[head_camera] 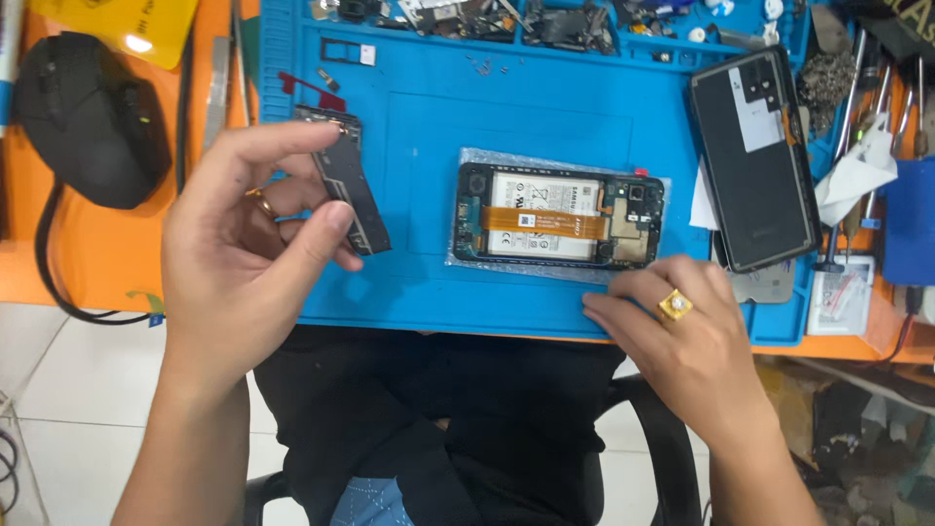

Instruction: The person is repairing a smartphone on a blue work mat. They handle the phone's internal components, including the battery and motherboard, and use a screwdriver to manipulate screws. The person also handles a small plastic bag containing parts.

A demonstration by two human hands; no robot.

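Head view: left hand (248,219) is up over the left edge of the blue repair mat (419,107), fingers curled, pinching a black plastic cover piece (346,180) between thumb and fingertips; the piece is tilted, its top end toward the mat's far-left corner, and looks lifted off the mat. Gold ring on that hand. Right hand (682,326) rests at the mat's near edge, right of centre, fingers loosely bent and pressed flat on the mat, gripping nothing; ring with a yellow stone on it. Its fingertips sit just beside the near-right corner of the opened phone (557,219), can't tell if they touch it. Phone lies at mat centre on a clear plastic sheet (467,161), back off, battery and orange flex cable exposed, camera end toward the left. Black back cover (755,161) lies near the mat's right edge, inner side up, just apart from the phone. Small screws and loose parts (487,24) fill the tray cells along the mat's far edge. Tweezers and tools (862,88) past the far-right corner, white tissue (857,170) near them. Black mouse (88,117) on the orange desk (97,263), left of the mat.
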